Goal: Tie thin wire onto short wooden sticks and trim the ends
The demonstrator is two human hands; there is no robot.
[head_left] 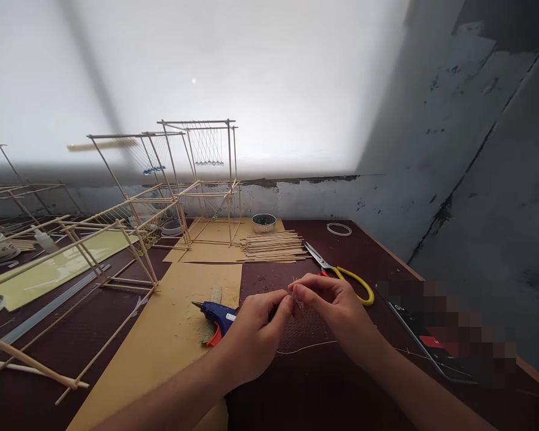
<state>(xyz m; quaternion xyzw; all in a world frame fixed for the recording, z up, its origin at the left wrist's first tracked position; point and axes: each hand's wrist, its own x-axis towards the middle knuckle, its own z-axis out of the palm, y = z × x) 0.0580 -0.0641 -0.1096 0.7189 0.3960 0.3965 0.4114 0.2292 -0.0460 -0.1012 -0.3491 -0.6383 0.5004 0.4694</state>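
Note:
My left hand (pixel 263 329) and my right hand (pixel 336 305) meet fingertip to fingertip above the dark table. Both are closed in a pinch on a thin string, whose short end (pixel 295 279) pokes up between the fingers. A length of pale string (pixel 308 347) runs across the table beneath my hands and reappears right of my right wrist. Partly behind my left hand lies a blue glue gun (pixel 218 314) with a red trigger. Just beyond my right hand rest scissors (pixel 354 281) with yellow handles, blades open. Exactly how the string sits in the fingers is hidden.
Stick frames (pixel 170 197) with hanging beads stand at left and back. A bundle of thin wooden sticks (pixel 273 246), a round tin (pixel 264 223) and a white ring (pixel 339 229) lie at the back. Brown board (pixel 161 341) spreads leftward; a phone-like device (pixel 424 341) is at right.

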